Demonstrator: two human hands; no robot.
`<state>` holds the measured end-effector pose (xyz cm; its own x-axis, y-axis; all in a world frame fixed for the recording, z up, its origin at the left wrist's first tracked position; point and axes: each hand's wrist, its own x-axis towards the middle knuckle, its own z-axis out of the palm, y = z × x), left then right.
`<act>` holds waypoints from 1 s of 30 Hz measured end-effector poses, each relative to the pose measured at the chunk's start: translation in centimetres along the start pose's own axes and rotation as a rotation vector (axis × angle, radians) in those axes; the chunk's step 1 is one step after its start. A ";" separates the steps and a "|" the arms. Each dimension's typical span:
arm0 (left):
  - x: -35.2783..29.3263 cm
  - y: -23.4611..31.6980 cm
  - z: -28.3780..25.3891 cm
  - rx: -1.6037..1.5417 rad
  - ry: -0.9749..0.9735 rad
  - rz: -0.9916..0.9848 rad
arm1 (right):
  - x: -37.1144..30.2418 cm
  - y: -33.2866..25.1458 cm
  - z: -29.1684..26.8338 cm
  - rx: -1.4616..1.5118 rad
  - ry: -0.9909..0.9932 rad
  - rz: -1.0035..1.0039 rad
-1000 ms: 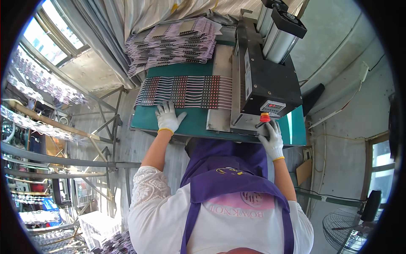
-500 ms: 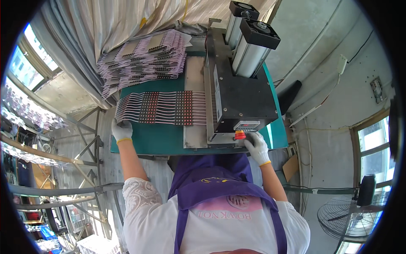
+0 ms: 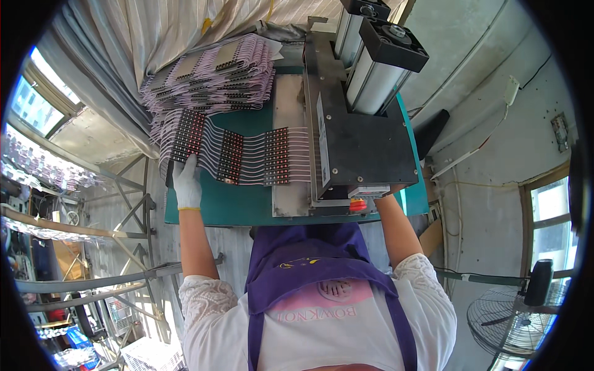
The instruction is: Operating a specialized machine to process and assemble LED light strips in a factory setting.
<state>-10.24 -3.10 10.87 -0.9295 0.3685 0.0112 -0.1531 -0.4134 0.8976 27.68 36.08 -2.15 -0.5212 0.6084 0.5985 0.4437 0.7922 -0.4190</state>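
You stood in a small factory workshop. Just beyond your gloved left hand [image 3: 186, 183] a strip of wired components [image 3: 238, 154] lay on the green workbench [image 3: 247, 207], with a tall stack of the same pieces [image 3: 210, 77] farther out. Beside your right arm a black pneumatic press [image 3: 365, 133] loomed. Bare concrete walls, metal racks [image 3: 93, 278] and a floor fan [image 3: 513, 315] surrounded you.

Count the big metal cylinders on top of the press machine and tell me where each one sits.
2. One cylinder stands nearer the person, topped by a black cap; the other cylinder stands just behind it toward the picture's top edge, partly hidden. More could be concealed behind them.
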 end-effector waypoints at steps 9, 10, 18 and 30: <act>-2.3 -2.8 1.6 -0.082 -0.019 -0.258 | 2.4 6.1 -6.1 -0.192 -0.097 0.061; -2.5 -4.1 0.1 0.069 -0.002 -0.380 | 2.5 4.2 -6.6 -0.187 -0.107 0.053; -12.0 -5.1 9.0 1.429 -0.862 0.507 | 1.0 3.1 -7.3 -0.114 -0.020 0.106; -12.0 -7.2 9.2 1.519 -1.027 0.541 | -3.9 -12.9 -13.2 -0.168 -0.637 -0.134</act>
<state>5.11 3.10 8.34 -0.1555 0.9838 0.0894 0.9528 0.1254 0.2765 33.55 22.87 9.96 -0.8852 0.4550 0.0968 0.4257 0.8762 -0.2261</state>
